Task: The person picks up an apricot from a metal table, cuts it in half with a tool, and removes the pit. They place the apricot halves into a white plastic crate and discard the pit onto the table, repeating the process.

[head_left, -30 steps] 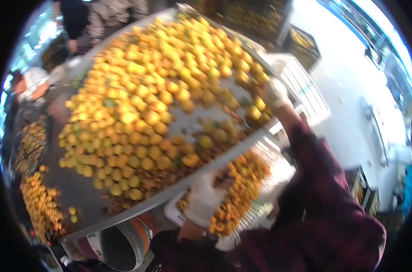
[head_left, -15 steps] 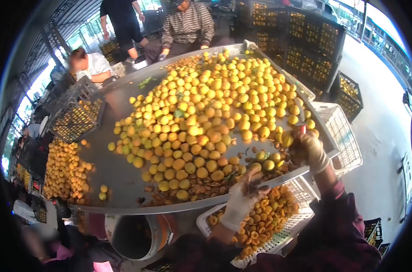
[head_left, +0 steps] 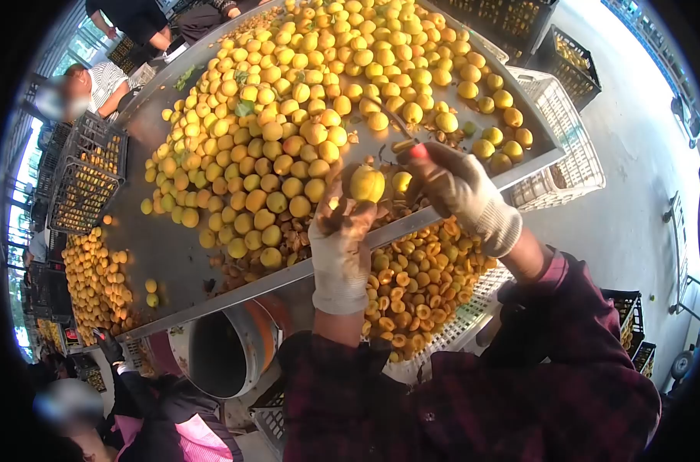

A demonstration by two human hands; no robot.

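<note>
A whole yellow fruit (head_left: 367,184) sits in the gloved fingers of my left hand (head_left: 342,242), above the near edge of the metal table (head_left: 211,302). Just right of it, my right hand (head_left: 462,189), also gloved, is closed round the red handle of a curved knife (head_left: 418,152), whose thin blade points up and left. A large heap of yellow fruit (head_left: 288,115) lies on the table beyond both hands. Below the table edge, a white crate (head_left: 477,312) holds many halved orange fruits (head_left: 419,289).
A bucket (head_left: 223,350) stands under the near edge. White crates (head_left: 569,146) and black crates (head_left: 569,65) are at the right. Another fruit pile (head_left: 96,281) lies at the table's left end. One person (head_left: 107,85) sits at the far left; another (head_left: 165,416) is at the lower left.
The view has shifted, tilting down and to the right. My left hand, empty before, now holds a yellow fruit. My right hand has come closer to it, the knife still in its grip.
</note>
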